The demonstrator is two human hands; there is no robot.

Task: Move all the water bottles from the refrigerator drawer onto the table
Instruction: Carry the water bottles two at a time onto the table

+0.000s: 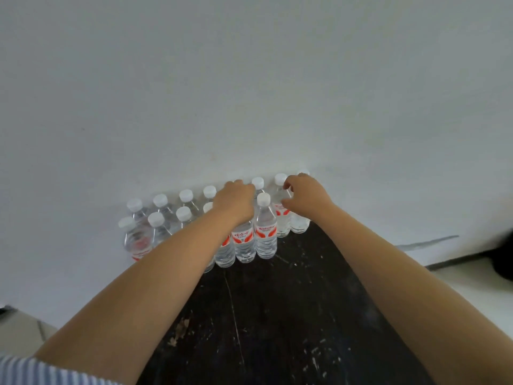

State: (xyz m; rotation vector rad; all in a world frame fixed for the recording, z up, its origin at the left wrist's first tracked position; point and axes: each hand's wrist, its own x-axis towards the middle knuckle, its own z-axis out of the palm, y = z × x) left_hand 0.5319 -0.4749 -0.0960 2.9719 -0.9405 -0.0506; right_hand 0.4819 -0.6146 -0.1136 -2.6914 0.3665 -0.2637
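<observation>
Water bottles (266, 229) stand upright in two rows at the far edge of the dark worktop (277, 315), against the white wall (249, 79), long axes vertical. The left hand (236, 202) is closed down over a bottle in the front row, its grip wrapped on the cap and neck. The right hand (304, 197), fingers half open, sits around a back-row bottle near the row's right end; whether it is clamped I cannot tell. No refrigerator drawer is in view.

Plain indoor room: bare white wall (249, 79), scuffed black table (277, 315).
</observation>
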